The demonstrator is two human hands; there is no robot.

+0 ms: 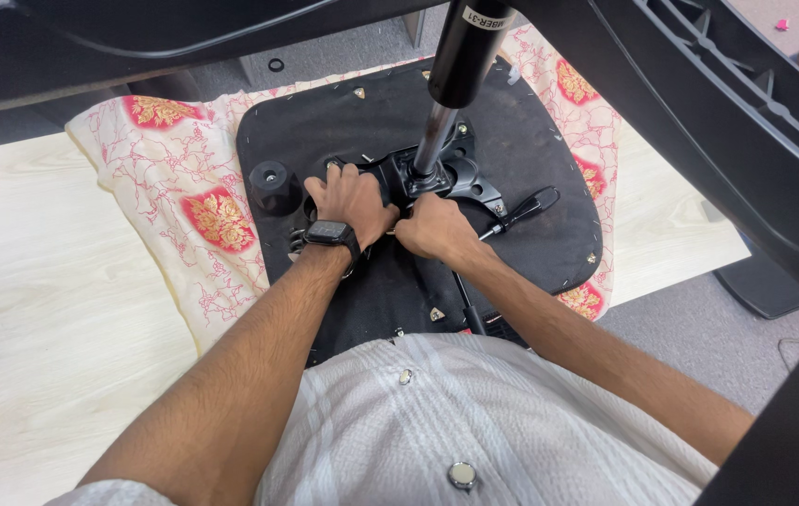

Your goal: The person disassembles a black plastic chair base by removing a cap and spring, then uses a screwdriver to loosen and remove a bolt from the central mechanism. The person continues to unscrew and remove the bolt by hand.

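From the head view, an upturned black seat base (531, 159) lies on a red-patterned cloth (184, 197) over a light wooden table (34, 309), with grey floor (699, 347) beyond. The left hand (351, 201) presses curled on the metal mechanism (437, 183); the right hand (435, 230) is clenched just beside the gas cylinder (451, 84).

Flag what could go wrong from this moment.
Both the left hand and right hand grip the black metal chair mechanism close to the upright silver-and-black gas cylinder; fingers might get pinched. The upturned black seat underside rests on a loose red-patterned cloth, so it may slide.
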